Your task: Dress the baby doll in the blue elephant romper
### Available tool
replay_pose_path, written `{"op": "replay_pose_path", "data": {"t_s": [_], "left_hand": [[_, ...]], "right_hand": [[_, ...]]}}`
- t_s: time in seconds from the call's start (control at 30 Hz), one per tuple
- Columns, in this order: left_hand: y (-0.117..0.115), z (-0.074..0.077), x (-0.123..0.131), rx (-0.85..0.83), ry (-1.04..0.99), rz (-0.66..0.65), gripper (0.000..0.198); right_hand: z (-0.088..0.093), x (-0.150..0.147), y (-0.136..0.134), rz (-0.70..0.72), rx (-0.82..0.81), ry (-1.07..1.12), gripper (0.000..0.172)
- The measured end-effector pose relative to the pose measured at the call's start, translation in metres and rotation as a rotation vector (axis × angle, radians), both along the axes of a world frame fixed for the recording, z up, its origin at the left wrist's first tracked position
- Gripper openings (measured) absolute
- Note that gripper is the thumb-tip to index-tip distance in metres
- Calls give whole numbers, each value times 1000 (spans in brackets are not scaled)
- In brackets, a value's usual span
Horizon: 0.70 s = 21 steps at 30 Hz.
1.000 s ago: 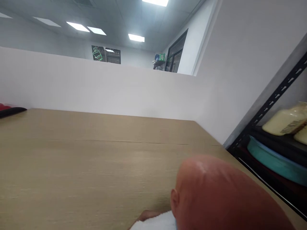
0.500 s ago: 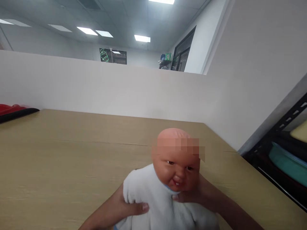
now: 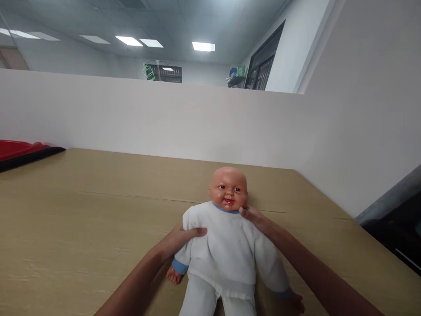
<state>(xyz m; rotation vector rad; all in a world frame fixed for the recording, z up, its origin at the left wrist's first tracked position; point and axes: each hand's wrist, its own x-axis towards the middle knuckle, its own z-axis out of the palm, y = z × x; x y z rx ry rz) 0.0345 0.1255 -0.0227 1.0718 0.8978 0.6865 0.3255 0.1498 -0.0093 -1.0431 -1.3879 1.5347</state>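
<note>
A baby doll (image 3: 226,245) in a white fleecy top with blue collar and cuffs and white trousers is held face up over the wooden table, its head toward the far side. My left hand (image 3: 189,235) grips its side under the arm, thumb across the chest and the other fingers hidden behind. At the doll's neck, my right hand (image 3: 253,217) holds on near the collar, thumb at the chin and the rest of the fingers out of sight behind it. The doll's arms hang out to both sides. Its feet are below the picture.
The wooden table (image 3: 98,228) reaches back to a low white wall (image 3: 148,116). On the far left lies a red object (image 3: 19,149) beside a black edge (image 3: 33,159). A dark rack (image 3: 401,228) stands at the right.
The doll has moved away from me toward the table's far side, with both hands still on it. More of its body and legs now shows.
</note>
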Motion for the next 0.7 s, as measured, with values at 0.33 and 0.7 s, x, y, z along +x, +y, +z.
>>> {"op": "replay_pose_path", "data": {"t_s": [0.33,0.7], "left_hand": [[33,12,-9,23,215,-190,70],[41,19,-16,225,452,-265,82]], "right_hand": [[-18,3,50,-9,-174,43,56],[-39,1,80,89,-272,91,47]]}}
